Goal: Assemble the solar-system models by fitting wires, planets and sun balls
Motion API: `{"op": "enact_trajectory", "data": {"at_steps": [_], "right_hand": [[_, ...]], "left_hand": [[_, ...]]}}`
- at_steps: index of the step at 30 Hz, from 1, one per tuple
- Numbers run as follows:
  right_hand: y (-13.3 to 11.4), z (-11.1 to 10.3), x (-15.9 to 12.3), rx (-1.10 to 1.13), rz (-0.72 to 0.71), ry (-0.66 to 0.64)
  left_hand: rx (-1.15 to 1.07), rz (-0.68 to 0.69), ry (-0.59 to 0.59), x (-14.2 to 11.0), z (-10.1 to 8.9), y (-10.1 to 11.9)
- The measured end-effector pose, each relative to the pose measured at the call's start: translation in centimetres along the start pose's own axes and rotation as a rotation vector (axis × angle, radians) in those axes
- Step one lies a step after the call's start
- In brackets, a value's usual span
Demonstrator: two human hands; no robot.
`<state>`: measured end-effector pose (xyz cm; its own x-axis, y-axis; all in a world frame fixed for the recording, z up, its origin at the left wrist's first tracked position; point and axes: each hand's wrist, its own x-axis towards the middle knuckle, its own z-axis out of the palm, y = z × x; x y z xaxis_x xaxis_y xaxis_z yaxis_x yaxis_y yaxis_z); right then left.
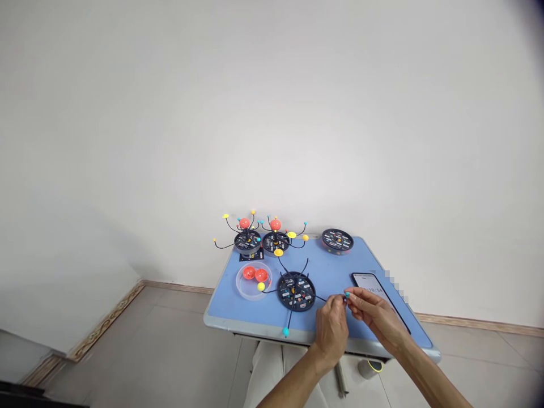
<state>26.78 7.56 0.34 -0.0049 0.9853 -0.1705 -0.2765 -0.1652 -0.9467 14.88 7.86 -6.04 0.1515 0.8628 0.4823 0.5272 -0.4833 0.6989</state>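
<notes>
A black planet model [296,291] with curved arms lies near the front of the blue table. Yellow balls and a blue ball [286,332] sit on some of its arm ends. My left hand [332,330] is closed around the outer end of the model's right-hand arm [321,298]. Just beside it, my right hand [374,314] pinches a small blue ball [347,294] between thumb and fingertips, close to that arm's tip. Whether ball and arm touch cannot be made out.
Two planet models [248,241] with red centre balls stand at the back left. A clear round dish [254,296] holds red half-shells [261,275]. Another black disc [337,239] stands at the back right; a phone [369,282] lies on the right. A grey cylinder [369,369] is below the table [238,324].
</notes>
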Motion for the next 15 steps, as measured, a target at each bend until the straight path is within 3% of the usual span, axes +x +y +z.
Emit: {"op": "enact_trajectory", "data": {"at_steps": [15], "right_hand": [[-1.5, -0.1, 0.8, -0.358, -0.128, -0.007]], "left_hand": [[0.082, 0.024, -0.008, 0.0, 0.1, 0.0]]}}
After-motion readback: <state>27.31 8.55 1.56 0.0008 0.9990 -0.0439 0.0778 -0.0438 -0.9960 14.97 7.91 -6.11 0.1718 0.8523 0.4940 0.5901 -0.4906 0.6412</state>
